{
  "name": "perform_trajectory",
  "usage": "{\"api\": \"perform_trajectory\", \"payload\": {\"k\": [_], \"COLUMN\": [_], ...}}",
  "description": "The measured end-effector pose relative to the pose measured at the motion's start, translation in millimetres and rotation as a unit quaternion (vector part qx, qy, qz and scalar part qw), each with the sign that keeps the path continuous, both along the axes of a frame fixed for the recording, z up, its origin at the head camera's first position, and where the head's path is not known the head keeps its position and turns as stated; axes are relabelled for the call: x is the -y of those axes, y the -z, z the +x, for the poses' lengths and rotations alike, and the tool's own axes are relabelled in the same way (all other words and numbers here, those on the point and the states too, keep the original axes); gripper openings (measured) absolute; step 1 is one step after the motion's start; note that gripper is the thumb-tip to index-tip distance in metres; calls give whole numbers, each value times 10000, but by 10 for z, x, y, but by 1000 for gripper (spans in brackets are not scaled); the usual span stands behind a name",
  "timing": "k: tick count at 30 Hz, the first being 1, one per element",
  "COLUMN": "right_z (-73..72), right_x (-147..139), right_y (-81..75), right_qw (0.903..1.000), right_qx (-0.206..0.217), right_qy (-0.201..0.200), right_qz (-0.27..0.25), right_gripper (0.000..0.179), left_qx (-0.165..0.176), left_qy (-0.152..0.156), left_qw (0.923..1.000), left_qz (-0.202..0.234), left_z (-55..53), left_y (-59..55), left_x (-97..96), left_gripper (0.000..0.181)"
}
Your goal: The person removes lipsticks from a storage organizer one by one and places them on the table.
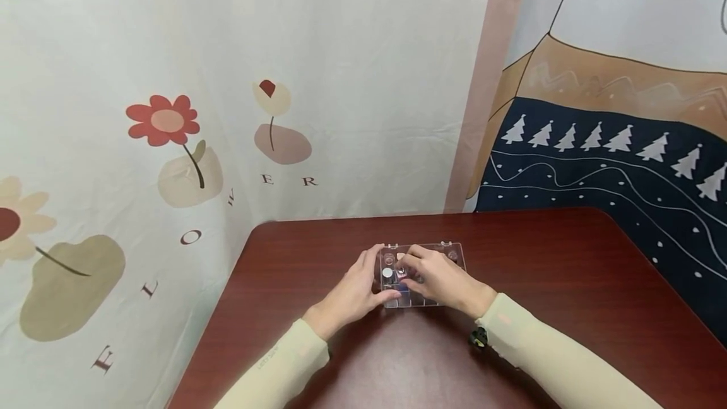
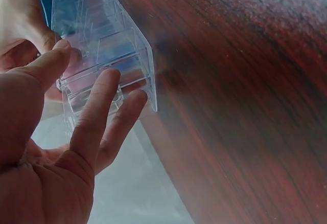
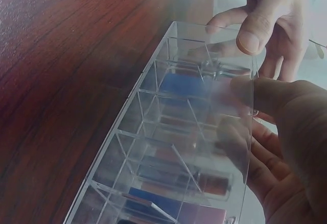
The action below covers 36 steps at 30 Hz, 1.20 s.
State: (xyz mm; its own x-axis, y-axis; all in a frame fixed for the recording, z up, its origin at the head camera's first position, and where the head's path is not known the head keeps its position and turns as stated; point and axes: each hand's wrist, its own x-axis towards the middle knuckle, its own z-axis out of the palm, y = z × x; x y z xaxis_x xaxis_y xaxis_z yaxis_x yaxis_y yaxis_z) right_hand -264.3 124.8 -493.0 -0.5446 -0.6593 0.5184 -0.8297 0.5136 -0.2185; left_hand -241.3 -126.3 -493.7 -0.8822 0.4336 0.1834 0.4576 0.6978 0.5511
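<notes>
A clear plastic compartment box [image 1: 417, 300] lies on the table with small bottle-like items in its sections. My left hand [image 1: 353, 286] holds its left end, the thumb along the front and the fingers against the side wall. Over the middle of the box, my right hand [image 1: 443, 278] reaches down with thumb and fingertips at a small pink-and-blue item [image 3: 183, 84] in a section. That item is partly covered by the fingers. Close by, a white round cap [image 1: 387, 273] shows in a left-hand section. Another blue-and-pink item [image 3: 207, 215] appears in the right wrist view.
The reddish-brown wooden table [image 1: 318, 245] extends around the box on every side. Behind it hangs a pale curtain [image 1: 363, 81] with flower prints, and a dark blue patterned cloth [image 1: 568, 175] at the right. A dark wrist strap [image 1: 478, 337] sits at my right sleeve.
</notes>
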Motion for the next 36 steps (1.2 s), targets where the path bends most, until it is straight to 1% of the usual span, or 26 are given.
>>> {"api": "perform_trajectory", "payload": {"k": [4, 12, 17, 21, 29, 36], "right_z": [-4, -8, -5, -1, 35, 65], "right_x": [10, 35, 35, 36, 43, 34], "right_y": [-15, -37, -26, -24, -105, -155], "right_qw": [9999, 9998, 9999, 10000, 9992, 9987], "right_qx": [142, 89, 61, 73, 304, 147], "right_qy": [28, 106, 93, 16, 8, 39], "right_qz": [72, 106, 75, -13, -274, -494], "right_gripper": [28, 22, 23, 21, 21, 23], "left_qx": [25, -93, -43, -24, 12, 71], "left_qy": [-23, 42, 29, 16, 39, 79], "left_qw": [10000, 9999, 10000, 10000, 10000, 9999], "left_qz": [-42, 47, 64, 49, 91, 83], "left_z": [2, -14, -6, 10, 17, 15], "left_y": [-2, -21, -19, -15, -20, -22], "left_x": [-3, -9, -3, 11, 28, 15], "left_gripper": [100, 100, 101, 101, 100, 100]}}
